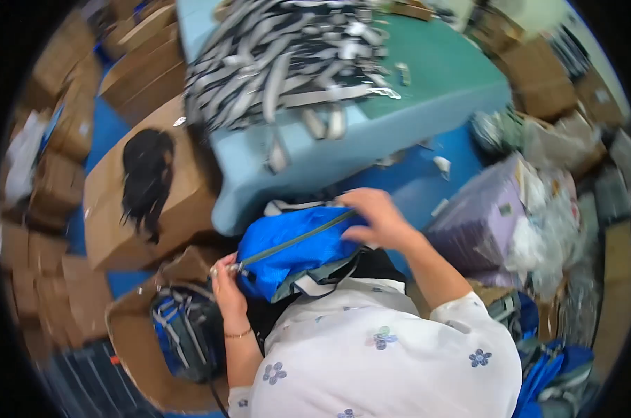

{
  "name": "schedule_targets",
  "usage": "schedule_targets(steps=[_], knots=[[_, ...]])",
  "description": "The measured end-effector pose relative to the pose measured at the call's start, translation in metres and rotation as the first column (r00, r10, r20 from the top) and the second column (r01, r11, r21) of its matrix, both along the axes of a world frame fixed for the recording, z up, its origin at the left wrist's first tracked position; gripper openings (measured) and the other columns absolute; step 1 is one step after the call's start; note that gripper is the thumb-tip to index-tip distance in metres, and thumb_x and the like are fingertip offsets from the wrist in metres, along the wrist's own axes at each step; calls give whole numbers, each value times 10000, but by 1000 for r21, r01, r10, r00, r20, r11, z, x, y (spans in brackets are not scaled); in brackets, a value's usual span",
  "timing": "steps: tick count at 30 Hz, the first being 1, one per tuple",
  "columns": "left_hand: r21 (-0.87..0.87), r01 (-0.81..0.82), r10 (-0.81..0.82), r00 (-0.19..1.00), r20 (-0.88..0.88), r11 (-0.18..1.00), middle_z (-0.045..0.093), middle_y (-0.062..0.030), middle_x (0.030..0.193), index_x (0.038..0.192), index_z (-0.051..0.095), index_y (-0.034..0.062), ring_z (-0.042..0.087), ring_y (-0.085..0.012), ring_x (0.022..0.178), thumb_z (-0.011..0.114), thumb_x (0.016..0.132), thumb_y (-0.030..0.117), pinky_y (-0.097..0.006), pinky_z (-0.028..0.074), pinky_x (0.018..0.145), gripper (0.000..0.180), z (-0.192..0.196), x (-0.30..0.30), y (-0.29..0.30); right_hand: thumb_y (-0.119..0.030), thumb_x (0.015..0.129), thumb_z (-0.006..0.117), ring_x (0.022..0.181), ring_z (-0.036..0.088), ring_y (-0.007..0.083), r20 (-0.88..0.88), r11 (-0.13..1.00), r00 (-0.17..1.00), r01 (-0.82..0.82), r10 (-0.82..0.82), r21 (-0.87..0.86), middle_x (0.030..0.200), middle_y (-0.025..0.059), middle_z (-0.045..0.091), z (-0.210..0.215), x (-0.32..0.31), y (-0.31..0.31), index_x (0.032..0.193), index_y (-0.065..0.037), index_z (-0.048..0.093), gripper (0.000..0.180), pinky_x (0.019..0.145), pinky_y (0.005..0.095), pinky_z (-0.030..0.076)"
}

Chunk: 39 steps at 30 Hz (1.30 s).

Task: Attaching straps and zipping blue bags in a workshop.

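A blue bag (277, 240) with a grey-green zipper along its top and grey sides rests on my lap. My left hand (228, 287) pinches its left end, by the end of the zipper. At the opposite end, my right hand (379, 221) has the bag's corner between thumb and fingers, near the other end of the zipper. A pale strap (315, 284) hangs down the near side of the bag. What lies under the bag is hidden.
Ahead stands a table (413, 115) heaped with black and grey straps (274, 56). At left, a closed carton (103, 216) bears a black bundle (147, 174). An open carton (131, 348) holds a blue-grey backpack (183, 334). Plastic-wrapped purple goods (479, 216) and blue bags (549, 369) lie right.
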<state>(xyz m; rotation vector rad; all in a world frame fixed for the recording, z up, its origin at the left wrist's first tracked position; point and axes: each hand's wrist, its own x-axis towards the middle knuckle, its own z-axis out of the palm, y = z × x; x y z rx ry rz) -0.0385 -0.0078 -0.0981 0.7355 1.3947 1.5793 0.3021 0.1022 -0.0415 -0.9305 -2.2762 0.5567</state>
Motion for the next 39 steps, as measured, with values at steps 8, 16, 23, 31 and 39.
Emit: schedule_targets(steps=[8, 16, 23, 31, 39], knots=[[53, 298, -294, 953, -69, 953, 584, -109, 981, 1213, 497, -6, 535, -166, 884, 420, 977, 250, -264, 436, 761, 356, 22, 12, -8, -257, 744, 656, 721, 611, 323, 154, 975, 988, 49, -16, -216, 742, 98, 619, -20, -41, -55, 832, -124, 601, 169, 586, 445, 454], [-130, 360, -378, 911, -165, 924, 618, -145, 1053, 1217, 493, 21, 608, -231, 872, 513, 948, 188, -344, 474, 769, 317, -20, -10, 28, -116, 750, 734, 723, 555, 104, -370, 760, 700, 650, -611, -24, 763, 25, 603, 153, 83, -127, 850, -57, 638, 151, 651, 293, 456], [-249, 746, -784, 612, -110, 617, 584, -59, 1126, 1248, 504, 115, 572, -146, 926, 521, 939, 298, -262, 405, 825, 359, -48, 27, 49, -221, 802, 661, 737, 664, 203, -628, 363, 130, 895, -768, -258, 897, 101, 675, 354, 148, -344, 1037, -16, 628, 314, 713, 335, 558], [-245, 720, -752, 657, -61, 649, 609, -49, 1019, 1195, 533, 63, 575, -103, 821, 547, 932, 190, -203, 434, 721, 292, -73, 28, 50, -233, 799, 627, 1130, 532, 369, -27, -795, -870, 437, -492, 420, 1259, 185, 524, 268, 214, -512, 1362, -184, 403, 608, 947, 463, 424], [-325, 651, -694, 720, -21, 686, 598, -29, 980, 1174, 534, 60, 562, -79, 775, 540, 932, 150, -167, 425, 654, 258, -104, 13, 32, -159, 869, 428, 1336, 314, 262, 536, 222, -434, 589, -724, 777, 1383, 8, 429, 140, 244, -410, 1260, -367, 504, 450, 1073, 483, 229]])
